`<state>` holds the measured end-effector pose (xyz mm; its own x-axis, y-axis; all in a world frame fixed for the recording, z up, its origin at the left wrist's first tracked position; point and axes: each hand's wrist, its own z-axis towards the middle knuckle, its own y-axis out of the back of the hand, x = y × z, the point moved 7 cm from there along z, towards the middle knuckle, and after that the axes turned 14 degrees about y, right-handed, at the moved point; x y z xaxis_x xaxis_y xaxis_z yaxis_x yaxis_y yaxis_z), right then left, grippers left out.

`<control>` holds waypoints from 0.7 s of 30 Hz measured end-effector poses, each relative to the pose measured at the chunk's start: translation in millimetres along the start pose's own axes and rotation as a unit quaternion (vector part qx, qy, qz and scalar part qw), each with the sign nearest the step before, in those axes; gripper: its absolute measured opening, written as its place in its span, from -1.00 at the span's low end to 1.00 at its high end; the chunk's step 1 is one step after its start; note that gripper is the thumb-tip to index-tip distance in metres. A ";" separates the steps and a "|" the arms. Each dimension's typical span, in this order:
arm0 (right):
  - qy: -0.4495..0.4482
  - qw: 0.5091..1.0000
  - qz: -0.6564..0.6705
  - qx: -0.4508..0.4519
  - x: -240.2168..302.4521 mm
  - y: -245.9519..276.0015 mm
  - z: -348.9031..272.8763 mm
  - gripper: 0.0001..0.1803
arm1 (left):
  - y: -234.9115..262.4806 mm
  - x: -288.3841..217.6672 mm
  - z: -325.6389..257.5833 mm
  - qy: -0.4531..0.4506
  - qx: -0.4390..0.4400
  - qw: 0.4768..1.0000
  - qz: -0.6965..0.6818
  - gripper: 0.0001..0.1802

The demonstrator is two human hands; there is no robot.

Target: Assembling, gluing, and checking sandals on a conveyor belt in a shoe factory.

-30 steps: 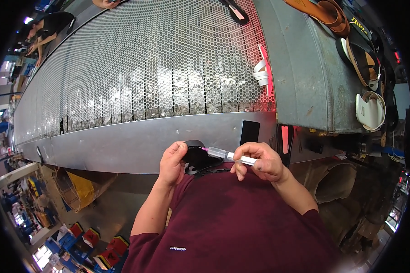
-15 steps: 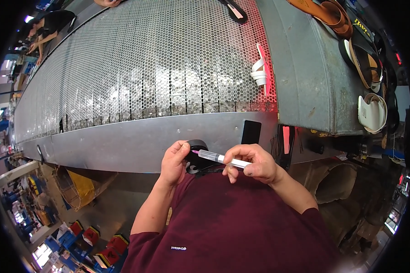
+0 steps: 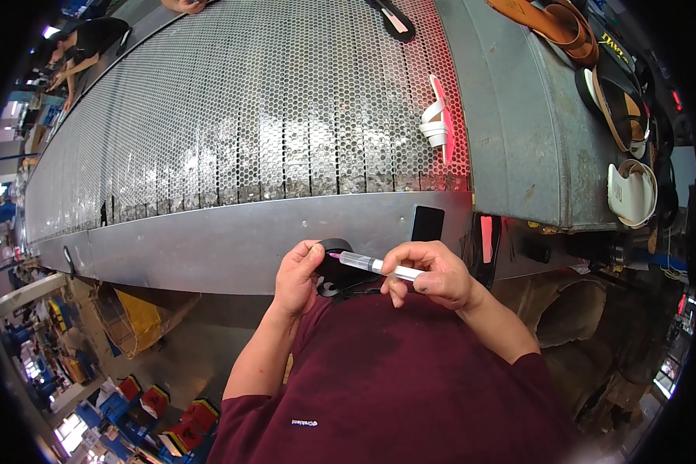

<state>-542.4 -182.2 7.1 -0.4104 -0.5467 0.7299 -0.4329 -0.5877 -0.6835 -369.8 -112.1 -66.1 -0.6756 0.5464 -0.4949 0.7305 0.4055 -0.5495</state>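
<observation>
Presently, my left hand [image 3: 296, 277] pinches the black shoe piece [image 3: 336, 272] by the near metal ledge [image 3: 209, 246], my right hand [image 3: 433, 272] grips the syringe [image 3: 359, 262], and its pink tip [image 3: 334, 255], at or just beside the piece, suggests work begun but unfinished.

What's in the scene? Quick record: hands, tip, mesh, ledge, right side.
left hand: holds black piece
right hand: holds syringe
tip: pinkish, at black piece; contact unclear
mesh: white-strapped sandal near right edge
ledge: black slab beyond right hand
right side: brown sandal, grey housing
</observation>
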 end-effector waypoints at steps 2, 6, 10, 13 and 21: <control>-0.003 1.000 -0.015 -0.011 2.6 2.9 -2.0 -0.54 | -4.0 -0.1 -0.3 -0.003 0.002 1.000 0.000 -0.77; -0.002 0.999 -0.031 -0.028 7.2 10.9 -6.9 -0.51 | -10.1 0.5 1.3 -0.004 0.016 1.000 -0.005 -0.77; 0.003 0.999 -0.031 -0.030 9.4 16.6 -12.1 -0.50 | -9.9 4.8 4.6 -0.004 0.025 1.000 -0.003 -0.77; 0.007 0.999 -0.020 -0.029 10.8 19.9 -15.7 -0.47 | -10.4 7.4 6.0 -0.005 0.016 1.000 0.004 -0.77; 0.023 0.999 -0.003 -0.027 14.9 29.2 -24.4 -0.42 | -17.1 10.9 8.9 -0.004 -0.002 1.000 0.027 -0.75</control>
<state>-580.8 -193.0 -2.1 -0.4433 -0.5139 0.7344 -0.4785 -0.5572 -0.6787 -390.6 -119.6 -68.1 -0.6353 0.5624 -0.5292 0.7669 0.3788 -0.5181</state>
